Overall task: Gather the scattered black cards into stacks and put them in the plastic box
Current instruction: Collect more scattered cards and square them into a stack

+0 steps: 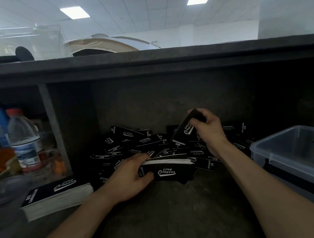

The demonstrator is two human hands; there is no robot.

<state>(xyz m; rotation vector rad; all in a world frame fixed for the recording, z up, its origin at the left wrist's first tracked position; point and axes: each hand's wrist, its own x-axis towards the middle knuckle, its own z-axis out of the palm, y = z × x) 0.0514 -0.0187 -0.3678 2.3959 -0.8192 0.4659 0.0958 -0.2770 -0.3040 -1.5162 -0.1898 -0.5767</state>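
- The left hand (130,180) is gripping a thick stack (170,169) of black cards by its left end, with the thumb on the near face and the fingers curled over the top edge.
- That stack is standing on its long edge on the dark shelf (164,207), and its long axis is running left to right across the view.
- The right hand (208,129) is pinching a small bunch (184,131) of cards by its upper end. The bunch is hanging tilted, with its lower end pointing down and left toward the stack.
- The bunch is sitting above and just right of the stack's free end, so by my reading the joining move is calling for a turn to match the long axes, then a short drop down and left.
- Loose cards (128,143) are lying in a heap behind and between both hands, against the back wall.
- The plastic box (293,171) is standing open at the right edge, nearer the right hand and well apart from the left. No cards are showing inside it.
- A second stack (57,195) is lying flat at the near left, beside a water bottle (23,137).
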